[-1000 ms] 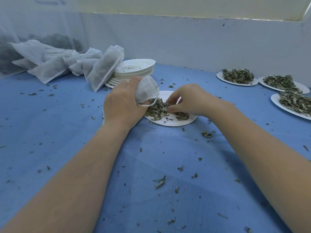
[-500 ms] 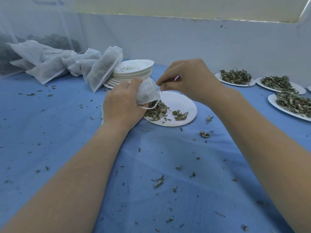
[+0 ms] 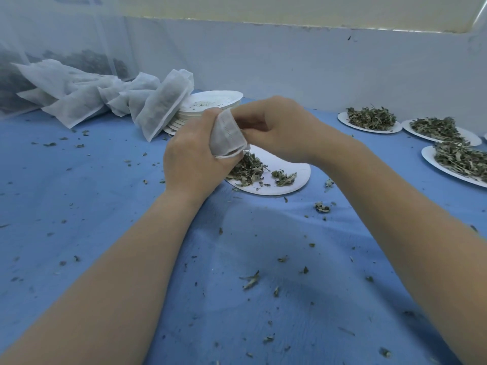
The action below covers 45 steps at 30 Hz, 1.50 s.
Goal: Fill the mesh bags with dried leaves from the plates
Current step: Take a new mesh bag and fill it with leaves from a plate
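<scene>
My left hand (image 3: 193,159) grips a white mesh bag (image 3: 227,134), held above a white paper plate (image 3: 290,185). My right hand (image 3: 276,127) is at the bag's mouth with its fingers curled against the mesh; what the fingertips pinch is hidden. Two small heaps of dried leaves (image 3: 247,168) lie on the plate just below the bag.
Filled mesh bags (image 3: 160,106) lean on a stack of used plates (image 3: 210,101) at the back left. Three plates heaped with leaves (image 3: 371,118) sit at the right edge. Leaf crumbs dot the blue cloth (image 3: 250,259). A white wall closes the back.
My right hand rose from the plate with a pinch of leaves and moved left to the bag's mouth. The left hand kept hold of the bag.
</scene>
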Available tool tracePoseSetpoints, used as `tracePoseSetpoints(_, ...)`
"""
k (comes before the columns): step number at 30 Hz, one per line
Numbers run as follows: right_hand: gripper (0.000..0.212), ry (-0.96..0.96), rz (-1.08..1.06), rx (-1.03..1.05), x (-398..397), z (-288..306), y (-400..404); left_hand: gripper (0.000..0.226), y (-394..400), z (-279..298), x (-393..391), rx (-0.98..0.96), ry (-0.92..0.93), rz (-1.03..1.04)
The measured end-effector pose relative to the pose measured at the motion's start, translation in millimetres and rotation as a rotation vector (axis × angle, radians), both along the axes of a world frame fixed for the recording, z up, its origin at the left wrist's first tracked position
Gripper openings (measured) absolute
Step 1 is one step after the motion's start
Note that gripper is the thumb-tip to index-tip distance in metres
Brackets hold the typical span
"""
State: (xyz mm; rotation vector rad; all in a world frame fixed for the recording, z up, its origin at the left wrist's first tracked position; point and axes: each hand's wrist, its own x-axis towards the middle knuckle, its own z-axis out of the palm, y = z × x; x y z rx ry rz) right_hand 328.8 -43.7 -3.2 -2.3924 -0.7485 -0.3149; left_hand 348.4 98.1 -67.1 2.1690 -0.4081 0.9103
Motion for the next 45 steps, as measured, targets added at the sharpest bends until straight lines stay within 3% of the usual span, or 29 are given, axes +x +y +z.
tracePoseSetpoints(5, 0.022, -0.191, -0.132, 0.127, 0.7, -10.2, 10.8, 0.054, -0.4, -0.6, -1.7, 0.033, -0.057, 0.027)
tracePoseSetpoints(10, 0.021, 0.042, -0.094, -0.148, 2.9, -10.2, 4.3, 0.055, 2.3, -2.6, 1.3, 0.132, -0.16, 0.046)
tracePoseSetpoints(13, 0.03, 0.096, -0.018, -0.005, 1.1, -4.8, -1.3, 0.055, 3.3, -2.5, 3.2, 0.13, -0.141, 0.098)
tracePoseSetpoints(16, 0.037, -0.011, -0.158, 0.199, 7.0, -10.6, -3.0, 0.048, 3.9, -2.9, 4.6, 0.064, -0.043, 0.144)
tracePoseSetpoints(19, 0.03, -0.034, -0.379, -0.005, 15.6, -24.3, -6.3, 0.044, 5.6, -4.5, 6.8, -0.056, 0.037, 0.118)
tracePoseSetpoints(22, 0.03, 0.098, -0.412, -0.261, 21.9, -36.7, -8.6, 0.043, 5.2, -4.0, 7.4, -0.126, 0.082, 0.12)
tracePoseSetpoints(25, 0.043, 0.162, -0.376, -0.304, 21.3, -42.3, -4.9, 0.044, 4.6, -3.4, 7.4, -0.135, 0.1, 0.13)
tracePoseSetpoints(28, 0.037, 0.088, -0.369, -0.356, 22.4, -46.2, -5.4, 0.043, 4.4, -4.1, 7.4, -0.154, 0.111, 0.128)
tracePoseSetpoints(34, 0.018, -0.027, -0.429, -0.143, 24.9, -39.9, -18.5, 0.042, 4.8, -7.2, 9.4, -0.084, 0.093, 0.122)
tracePoseSetpoints(45, 0.017, -0.274, -0.367, 0.077, 21.0, -29.3, -39.8, 0.048, 6.8, -10.3, 14.0, 0.24, 0.062, 0.258)
